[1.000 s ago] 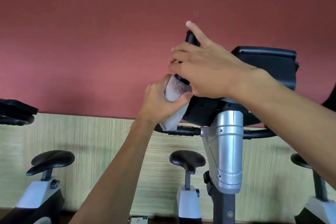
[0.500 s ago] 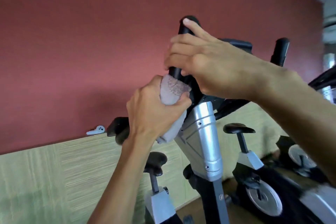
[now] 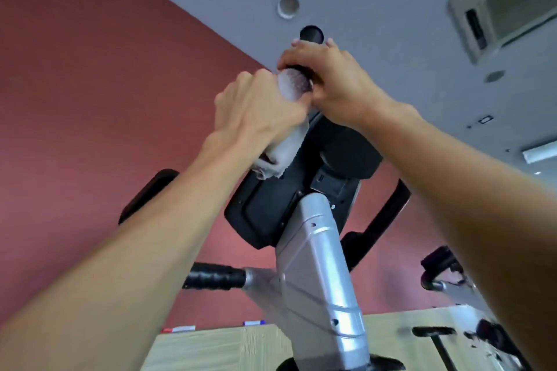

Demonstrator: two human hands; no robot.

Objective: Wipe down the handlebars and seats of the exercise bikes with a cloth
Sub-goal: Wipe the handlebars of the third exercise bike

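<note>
Grey cloth [image 3: 294, 86] is being squeezed around the upright handlebar grip [image 3: 312, 34] at twelve o'clock by the left hand [image 3: 259, 108]; the right hand [image 3: 328, 75] is gripping above. Other grips and seats likely remain.

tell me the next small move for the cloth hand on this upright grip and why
Probably slide the left hand with the cloth up the handlebar grip. The cloth is wrapped low on the grip, the right hand holds just above it, and the black tip is bare, so the right hand should likely shift away first.

Silver bike column [image 3: 319, 274] carrying black console [image 3: 271, 208] and upright handlebar [image 3: 312, 34].
</note>
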